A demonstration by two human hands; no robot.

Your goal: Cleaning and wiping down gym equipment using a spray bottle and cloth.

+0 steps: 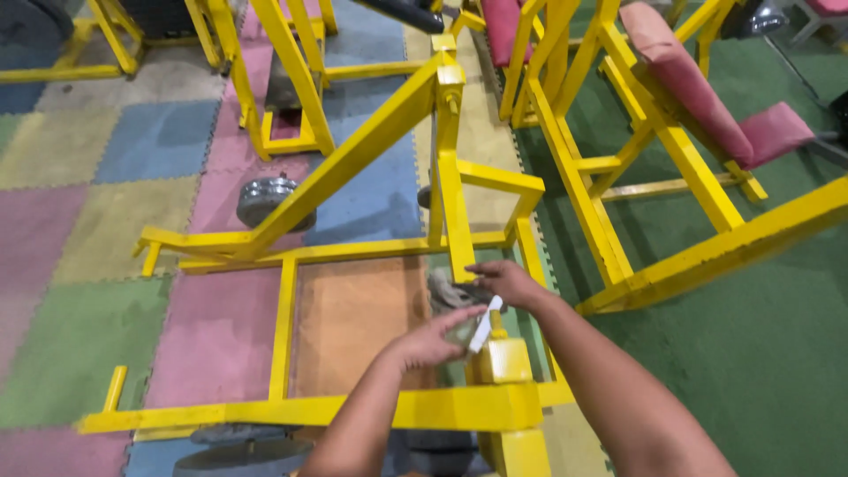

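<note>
Yellow frames (371, 252) on coloured floor mats (79, 221)

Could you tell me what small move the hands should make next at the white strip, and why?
Probably close the left hand on the white strip: its fingertips reach the strip with fingers open, while the right hand pinches above the yellow post.

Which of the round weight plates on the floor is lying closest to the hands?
The grey plate just behind the right hand, beside the yellow upright. The silver plate lies farther off on the mats, and the dark plates sit at the frame's near end.
</note>
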